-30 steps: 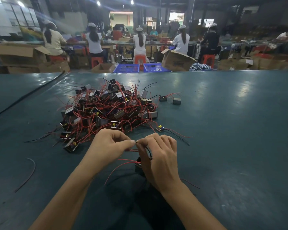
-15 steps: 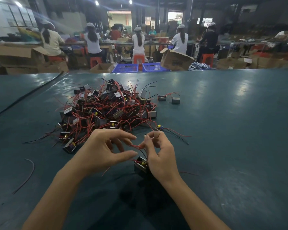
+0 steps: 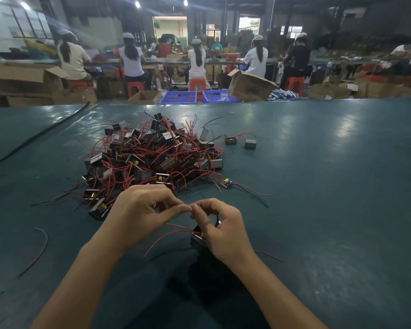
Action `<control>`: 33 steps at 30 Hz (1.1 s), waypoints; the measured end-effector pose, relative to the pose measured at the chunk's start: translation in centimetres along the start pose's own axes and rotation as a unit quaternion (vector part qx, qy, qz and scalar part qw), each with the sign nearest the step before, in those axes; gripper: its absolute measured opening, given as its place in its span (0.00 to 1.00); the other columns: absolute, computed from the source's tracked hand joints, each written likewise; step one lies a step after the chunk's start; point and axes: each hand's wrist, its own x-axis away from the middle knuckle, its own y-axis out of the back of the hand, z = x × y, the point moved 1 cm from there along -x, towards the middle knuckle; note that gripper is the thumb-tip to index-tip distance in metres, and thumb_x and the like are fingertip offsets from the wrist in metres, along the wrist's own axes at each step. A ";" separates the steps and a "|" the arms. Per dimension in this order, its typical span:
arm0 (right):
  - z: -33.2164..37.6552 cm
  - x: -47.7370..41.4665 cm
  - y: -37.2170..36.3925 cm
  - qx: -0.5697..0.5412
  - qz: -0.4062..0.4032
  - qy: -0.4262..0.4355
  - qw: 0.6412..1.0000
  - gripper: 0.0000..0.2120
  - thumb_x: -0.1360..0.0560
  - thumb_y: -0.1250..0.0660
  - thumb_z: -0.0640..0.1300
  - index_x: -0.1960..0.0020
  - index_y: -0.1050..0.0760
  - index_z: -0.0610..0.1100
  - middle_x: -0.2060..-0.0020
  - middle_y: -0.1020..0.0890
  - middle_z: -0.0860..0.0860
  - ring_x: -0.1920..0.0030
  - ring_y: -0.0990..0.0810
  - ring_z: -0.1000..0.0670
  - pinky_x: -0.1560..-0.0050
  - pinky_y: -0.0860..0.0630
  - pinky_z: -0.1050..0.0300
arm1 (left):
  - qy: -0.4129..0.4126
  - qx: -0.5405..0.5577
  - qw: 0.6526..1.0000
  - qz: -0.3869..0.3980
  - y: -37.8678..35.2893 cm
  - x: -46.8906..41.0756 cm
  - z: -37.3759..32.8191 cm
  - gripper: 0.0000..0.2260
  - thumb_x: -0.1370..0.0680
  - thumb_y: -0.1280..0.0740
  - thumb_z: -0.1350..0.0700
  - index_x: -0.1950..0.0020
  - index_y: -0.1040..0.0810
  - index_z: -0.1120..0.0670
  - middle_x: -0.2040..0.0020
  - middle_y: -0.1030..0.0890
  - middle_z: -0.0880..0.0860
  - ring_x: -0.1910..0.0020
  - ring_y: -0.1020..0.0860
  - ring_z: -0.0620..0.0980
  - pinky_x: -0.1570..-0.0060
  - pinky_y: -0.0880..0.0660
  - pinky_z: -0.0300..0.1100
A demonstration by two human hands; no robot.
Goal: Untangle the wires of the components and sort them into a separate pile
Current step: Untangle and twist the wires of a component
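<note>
A heap of small box-shaped components [image 3: 152, 157] with tangled red and black wires lies on the dark green table [image 3: 330, 186]. Just in front of it, my left hand [image 3: 140, 210] and my right hand [image 3: 221, 229] meet fingertip to fingertip, each pinching a thin wire. One component [image 3: 197, 236] sits under my right hand, partly hidden by the palm; its red wires [image 3: 166, 236] trail left and right onto the table.
Two separate components [image 3: 230, 140] [image 3: 250, 144] lie right of the heap, and a small part with red and black leads [image 3: 227, 182] lies nearer. A loose wire [image 3: 39, 248] lies at the left. Beyond the table edge are cardboard boxes, blue crates [image 3: 178, 97] and seated workers.
My left fingers, spread half a second ago, have closed into a pinch and met my right fingertips. The component under my right hand stays in place.
</note>
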 end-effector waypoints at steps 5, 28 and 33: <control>-0.1 0.0 -0.2 0.036 -0.022 0.038 0.998 0.05 0.23 0.31 0.44 0.54 0.19 0.43 0.62 0.19 0.54 0.59 0.22 0.54 0.55 0.24 0.58 | 0.049 -0.052 0.997 -0.017 -0.6 0.2 -0.1 0.16 0.26 0.34 0.41 0.66 0.19 0.50 0.73 0.25 0.42 0.73 0.29 0.40 0.72 0.30 0.42; -0.3 0.5 1.4 -0.032 -0.104 0.116 0.987 0.10 0.28 0.25 0.48 0.59 0.21 0.41 0.69 0.19 0.54 0.75 0.23 0.55 0.75 0.28 0.61 | 0.236 0.094 0.967 -0.037 -2.2 -0.1 0.1 0.26 0.19 0.39 0.49 0.78 0.30 0.52 0.82 0.28 0.51 0.82 0.32 0.43 0.76 0.34 0.32; -0.3 0.7 0.9 -0.100 -0.083 0.066 0.989 0.05 0.27 0.27 0.38 0.52 0.19 0.43 0.63 0.15 0.51 0.67 0.16 0.51 0.67 0.19 0.54 | 0.243 0.075 0.967 -0.033 -1.9 -0.1 -0.2 0.30 0.20 0.41 0.41 0.79 0.31 0.56 0.82 0.30 0.53 0.82 0.32 0.47 0.75 0.34 0.33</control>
